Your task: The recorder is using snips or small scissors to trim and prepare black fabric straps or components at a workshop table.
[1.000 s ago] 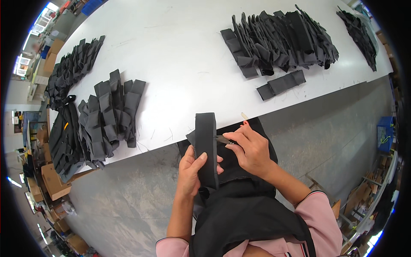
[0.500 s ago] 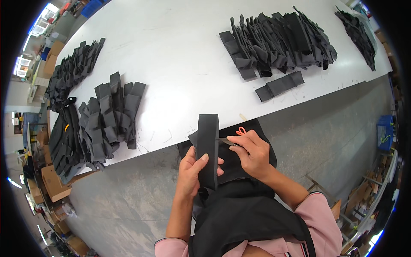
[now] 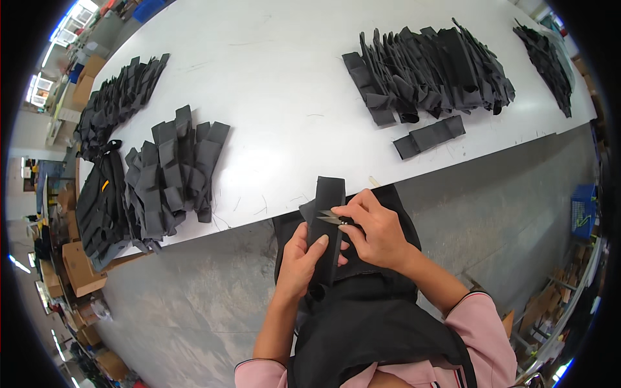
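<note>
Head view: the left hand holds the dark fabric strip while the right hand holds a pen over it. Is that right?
Only the tool is wrong: the head view shows small metal snips in the right hand, their blades over the dark fabric strip, which the left hand does hold.

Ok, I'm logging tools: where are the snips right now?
In the head view, just right of centre, the snips are in the right hand, blades over the dark strip the left hand holds.

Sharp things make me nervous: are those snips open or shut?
Open: the snips in the right hand form a narrow V over the dark fabric strip.
</note>
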A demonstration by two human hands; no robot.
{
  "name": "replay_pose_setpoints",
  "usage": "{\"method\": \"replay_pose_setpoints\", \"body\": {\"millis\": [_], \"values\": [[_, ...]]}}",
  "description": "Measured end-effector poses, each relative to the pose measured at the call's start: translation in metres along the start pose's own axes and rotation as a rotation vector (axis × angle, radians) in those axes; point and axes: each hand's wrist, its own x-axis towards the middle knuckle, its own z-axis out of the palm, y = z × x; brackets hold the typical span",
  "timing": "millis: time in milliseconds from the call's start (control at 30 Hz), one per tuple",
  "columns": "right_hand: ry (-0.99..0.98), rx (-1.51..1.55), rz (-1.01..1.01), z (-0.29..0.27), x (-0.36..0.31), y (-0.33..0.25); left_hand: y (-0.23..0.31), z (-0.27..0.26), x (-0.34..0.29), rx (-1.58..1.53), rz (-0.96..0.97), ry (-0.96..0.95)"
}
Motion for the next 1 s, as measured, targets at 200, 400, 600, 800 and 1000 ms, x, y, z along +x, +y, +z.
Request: {"method": "replay_pose_setpoints", "body": {"millis": [200,400,600,800,1000], "values": [[0.022,-0.07,-0.056,0.004,0.004,0.009,0.003,0.001,0.007,0.039,-0.022,0.002],[0.183,0.543,0.357,-0.002,0.015,0.016,0.008,0.009,-0.001,0.107,-0.04,-0.06],[-0.212,1.413,0.703,-0.01,0.01,0.026,-0.02,-0.034,0.01,-0.378,-0.047,-0.539],[0.015,1.177,0.628,-0.004,0.016,0.008,-0.024,-0.011,0.031,-0.5,0.008,-0.43],[0.013,0.485,0.393,-0.008,0.011,0.026,-0.009,0.02,0.014,-0.247,0.006,-0.253]]}}
